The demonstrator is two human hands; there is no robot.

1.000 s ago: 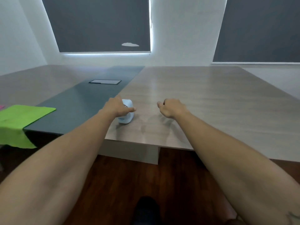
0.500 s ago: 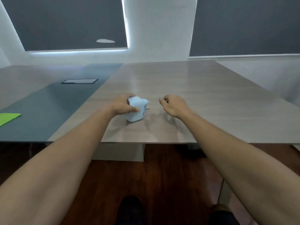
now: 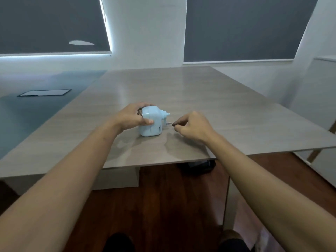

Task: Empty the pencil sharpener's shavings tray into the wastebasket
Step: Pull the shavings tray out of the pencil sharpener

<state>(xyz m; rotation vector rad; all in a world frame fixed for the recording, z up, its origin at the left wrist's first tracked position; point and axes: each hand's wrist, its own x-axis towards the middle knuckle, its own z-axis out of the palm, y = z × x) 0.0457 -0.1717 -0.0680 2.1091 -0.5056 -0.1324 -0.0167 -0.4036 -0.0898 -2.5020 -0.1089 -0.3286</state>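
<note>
Gripping pale-blue pencil sharpener (image 3: 151, 122): left hand (image 3: 131, 118) | right hand (image 3: 193, 127) pinching its crank handle

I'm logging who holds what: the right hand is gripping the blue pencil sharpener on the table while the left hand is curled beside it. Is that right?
Not quite: the hands are swapped. In the head view the left hand grips the blue pencil sharpener on the table, while the right hand is curled beside it, its fingertips near the small handle on the sharpener's side.

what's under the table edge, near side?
Under the table edge: dark wood floor, a pale support panel, and a dark object that is mostly covered by the tabletop. No wastebasket is identifiable.
</note>
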